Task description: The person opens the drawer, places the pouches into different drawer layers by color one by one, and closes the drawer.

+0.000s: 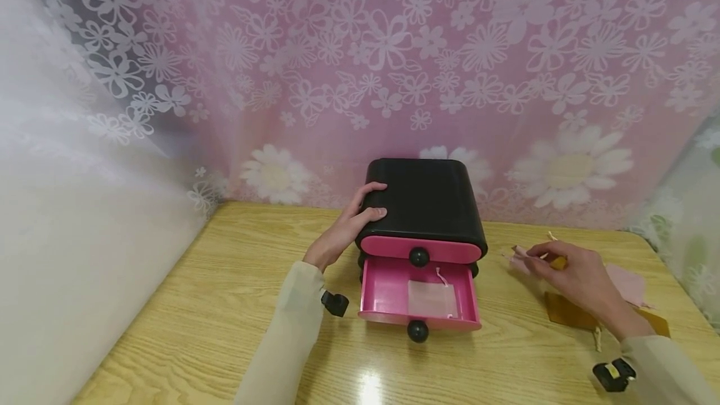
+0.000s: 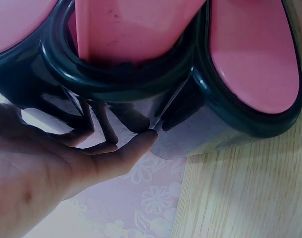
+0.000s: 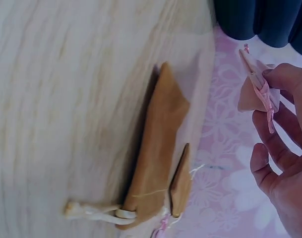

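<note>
A black drawer unit [image 1: 424,195] with pink drawer fronts stands on the table. My left hand [image 1: 336,233] rests on its left side, with thumb and a finger lying on the top; in the left wrist view the fingers touch the glossy shell. Beneath the closed top drawer [image 1: 388,247], a pink drawer [image 1: 382,316] is pulled out. A pale pink drawstring pouch [image 1: 429,297] lies inside it. To the right of the unit, my right hand [image 1: 582,274] pinches another pink drawstring pouch [image 3: 251,96] between thumb and fingers, above the table.
Beneath and beside my right hand lie a large brown drawstring pouch [image 1: 565,311], a smaller brown pouch [image 3: 180,183] and a pink pouch [image 1: 627,283]. A flowered pink curtain [image 1: 337,80] hangs behind the wooden table [image 1: 225,286]. Round black knobs [image 1: 418,331] stick out from the drawers.
</note>
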### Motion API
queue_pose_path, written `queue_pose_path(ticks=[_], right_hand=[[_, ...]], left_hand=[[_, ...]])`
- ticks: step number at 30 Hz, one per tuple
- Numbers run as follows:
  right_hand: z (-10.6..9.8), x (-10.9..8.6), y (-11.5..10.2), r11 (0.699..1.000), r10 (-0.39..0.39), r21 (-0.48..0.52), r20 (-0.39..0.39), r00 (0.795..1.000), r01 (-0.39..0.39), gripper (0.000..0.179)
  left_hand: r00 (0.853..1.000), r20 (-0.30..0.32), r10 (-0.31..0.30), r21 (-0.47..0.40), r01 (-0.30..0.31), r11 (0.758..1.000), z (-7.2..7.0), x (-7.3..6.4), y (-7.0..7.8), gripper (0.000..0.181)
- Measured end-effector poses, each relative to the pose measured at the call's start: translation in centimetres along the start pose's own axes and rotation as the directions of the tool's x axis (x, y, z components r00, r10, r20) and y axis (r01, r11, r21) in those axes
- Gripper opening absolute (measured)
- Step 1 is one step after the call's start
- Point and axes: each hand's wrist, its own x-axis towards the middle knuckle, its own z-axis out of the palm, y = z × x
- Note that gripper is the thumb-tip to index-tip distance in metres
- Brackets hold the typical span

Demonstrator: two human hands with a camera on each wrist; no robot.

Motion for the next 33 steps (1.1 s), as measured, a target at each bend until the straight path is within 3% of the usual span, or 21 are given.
queue_pose_path(ticks=[10, 18, 27, 30, 33], right_hand=[[-0.6, -0.3, -2.2, 0.998, -0.066, -0.013, -0.057, 0.996, 0.065, 0.015], [-0.8, -0.5, -3.2, 0.983, -0.183, -0.010, -0.145, 0.972, 0.183, 0.031], [-1.4, -0.9, -4.9, 0.974, -0.221, -0.001, -0.181, 0.958, 0.225, 0.038], [-1.7, -1.0, -5.2, 0.964, -0.262, -0.005, -0.188, 0.947, 0.266, 0.035], [-2.0, -1.2, -5.6, 0.956, -0.287, 0.006, -0.186, 0.940, 0.294, 0.017]], left_hand=[[1.000, -0.004, -0.005, 0.002, 0.005, 1.000, 0.1, -0.1, 0.0, 0.048], [1.000, -0.012, 0.005, -0.004, -0.005, 1.000, 0.1, -0.1, 0.1, 0.047], [1.000, -0.016, 0.000, 0.007, 0.000, 1.000, 0.1, -0.1, -0.1, 0.046], [1.000, -0.018, 0.002, 0.009, -0.001, 1.000, 0.1, -0.1, 0.0, 0.046], [1.000, -0.017, 0.003, 0.009, -0.003, 1.000, 0.1, -0.1, 0.0, 0.047]])
